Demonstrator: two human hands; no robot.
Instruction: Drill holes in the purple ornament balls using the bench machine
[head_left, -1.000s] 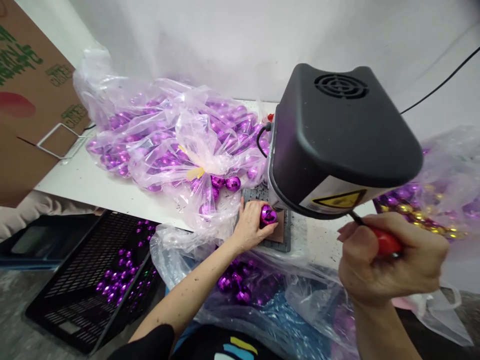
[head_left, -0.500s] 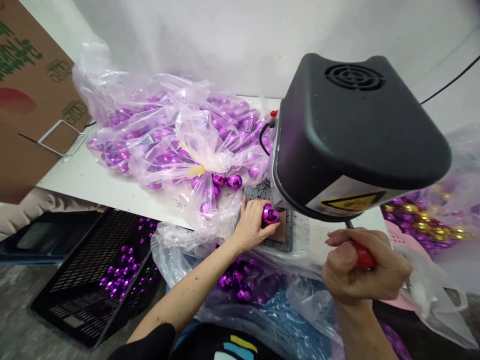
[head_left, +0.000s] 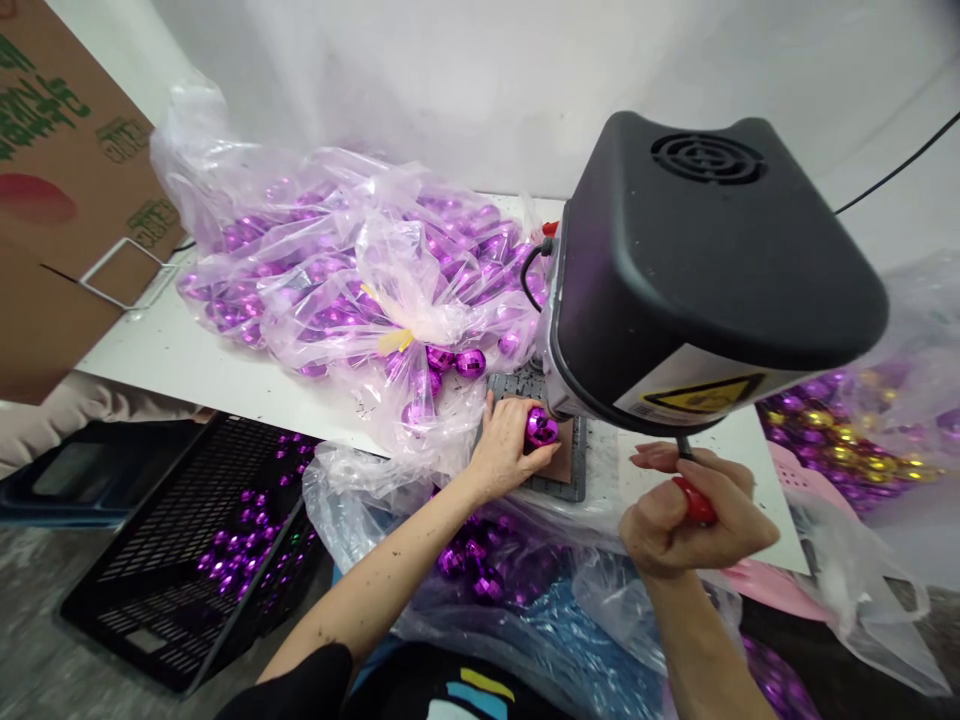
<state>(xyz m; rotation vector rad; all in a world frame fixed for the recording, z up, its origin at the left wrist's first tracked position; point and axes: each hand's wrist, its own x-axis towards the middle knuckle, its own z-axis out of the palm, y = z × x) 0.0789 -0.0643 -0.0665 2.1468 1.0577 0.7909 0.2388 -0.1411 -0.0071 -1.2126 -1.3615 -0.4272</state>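
Between its thumb and fingers, my left hand (head_left: 512,440) grips a shiny purple mirror-ball ornament (head_left: 541,427) on the grey metal base (head_left: 576,470) of a drill press. The black motor housing (head_left: 697,250), with a yellow warning label, overhangs the ball and hides whatever touches its top. Wrapped around the red knob (head_left: 694,502) of the press lever is my right hand (head_left: 697,515), in front of the housing.
A tied clear bag (head_left: 322,270) of purple balls lies on the white table (head_left: 300,405), with loose balls beside it. Lower left stands a black crate (head_left: 135,620) with balls inside. An open plastic bag of balls is at my lap. Pink basket (head_left: 780,590) and cardboard box (head_left: 67,250) flank the table.
My right hand has swung the lever a little left and up in view. My left hand holds the ball in the same place.
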